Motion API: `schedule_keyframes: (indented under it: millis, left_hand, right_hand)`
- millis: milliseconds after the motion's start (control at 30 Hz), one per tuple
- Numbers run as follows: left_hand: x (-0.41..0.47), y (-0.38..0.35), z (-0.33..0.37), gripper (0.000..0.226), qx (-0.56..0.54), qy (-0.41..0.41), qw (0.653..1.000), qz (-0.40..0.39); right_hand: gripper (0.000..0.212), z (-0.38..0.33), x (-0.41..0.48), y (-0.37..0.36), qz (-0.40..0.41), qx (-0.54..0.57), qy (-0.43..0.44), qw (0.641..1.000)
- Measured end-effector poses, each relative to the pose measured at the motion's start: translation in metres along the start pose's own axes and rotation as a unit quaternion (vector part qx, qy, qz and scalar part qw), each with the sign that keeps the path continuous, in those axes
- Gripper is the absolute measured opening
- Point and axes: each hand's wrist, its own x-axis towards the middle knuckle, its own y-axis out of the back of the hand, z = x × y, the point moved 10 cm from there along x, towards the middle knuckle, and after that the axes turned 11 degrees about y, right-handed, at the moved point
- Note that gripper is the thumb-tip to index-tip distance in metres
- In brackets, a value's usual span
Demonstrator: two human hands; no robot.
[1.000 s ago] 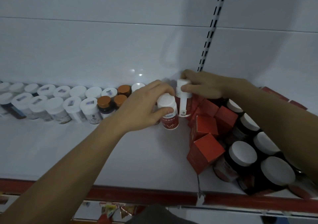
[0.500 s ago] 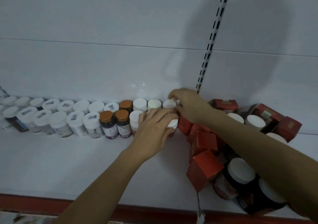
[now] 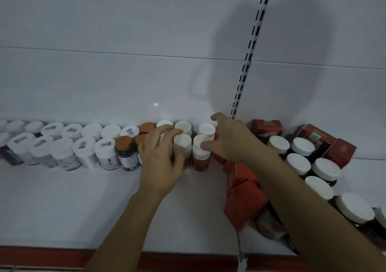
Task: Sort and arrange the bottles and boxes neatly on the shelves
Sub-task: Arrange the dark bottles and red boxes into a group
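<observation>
On shelf (image 3: 62, 198), left hand (image 3: 160, 159) now uncovers its bottle (image 3: 182, 144).

no legible text anywhere. sticker patches on white-capped bottles (image 3: 83, 144): blurred. purple-label bottle (image 3: 127, 161): white print, too small to read. red-label bottle (image 3: 201, 163): print smeared. red boxes (image 3: 264, 126): top labels unreadable.
</observation>
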Motion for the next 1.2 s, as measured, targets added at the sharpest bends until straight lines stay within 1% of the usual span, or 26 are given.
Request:
schedule_keyframes:
  millis: [67,167,233,300,400,500,533,600,667,733,867,967,1067,1133,1200]
  left_hand:
    - [0.003,0.006,-0.011,0.042,0.004,0.008,1.0,0.001]
    - [0.004,0.004,-0.027,0.045,0.027,0.008,0.999,-0.018]
    - [0.005,0.005,-0.036,0.041,0.035,0.005,0.999,-0.021]
    - [0.006,0.006,-0.042,0.036,0.039,-0.005,0.999,-0.024]
    - [0.007,0.005,-0.046,0.036,0.048,-0.028,0.997,-0.046]
    - [0.013,0.004,-0.047,0.033,0.05,-0.05,0.995,-0.065]
    - [0.015,0.003,-0.047,0.031,0.05,-0.058,0.995,-0.07]
    - [0.017,0.002,-0.047,0.029,0.056,-0.06,0.994,-0.074]
    - [0.016,0.001,-0.05,0.03,0.066,-0.049,0.994,-0.073]
    - [0.014,0.002,-0.051,0.031,0.056,-0.053,0.995,-0.069]
    - [0.015,0.004,-0.054,0.029,0.036,-0.047,0.996,-0.067]
    - [0.022,0.003,-0.052,0.031,0.019,-0.028,0.995,-0.09]
    - [0.025,0.002,-0.055,0.035,0.013,-0.012,0.995,-0.1]
    - [0.024,0.001,-0.055,0.032,0.009,-0.007,0.995,-0.1]
    - [0.024,0.0,-0.056,0.029,0.01,-0.005,0.995,-0.098]
  right_hand:
    - [0.081,-0.001,-0.002,-0.014,0.013,0.042,-0.051,0.998]
    - [0.07,-0.005,-0.003,-0.033,0.073,0.075,-0.076,0.992]
    - [0.067,-0.004,-0.004,-0.045,0.1,0.07,-0.085,0.989]
    - [0.067,-0.001,-0.004,-0.053,0.122,0.049,-0.093,0.987]
    - [0.07,0.003,-0.004,-0.058,0.143,0.042,-0.109,0.983]
    - [0.08,0.007,-0.003,-0.056,0.109,0.051,-0.134,0.984]
    - [0.081,0.007,-0.003,-0.052,0.092,0.042,-0.138,0.985]
    - [0.073,0.003,-0.001,-0.033,0.07,-0.024,-0.142,0.987]
    - [0.058,0.001,0.007,-0.011,0.072,-0.082,-0.148,0.983]
    - [0.049,0.002,0.02,0.0,0.063,-0.108,-0.152,0.98]
    - [0.041,0.012,0.041,-0.012,0.014,-0.127,-0.166,0.978]
    - [0.033,0.016,0.049,-0.01,0.024,-0.142,-0.179,0.973]
    - [0.034,0.011,0.049,-0.009,0.035,-0.142,-0.184,0.972]
    - [0.035,0.01,0.048,-0.012,0.05,-0.137,-0.187,0.971]
    - [0.04,0.009,0.045,-0.015,0.063,-0.137,-0.19,0.97]
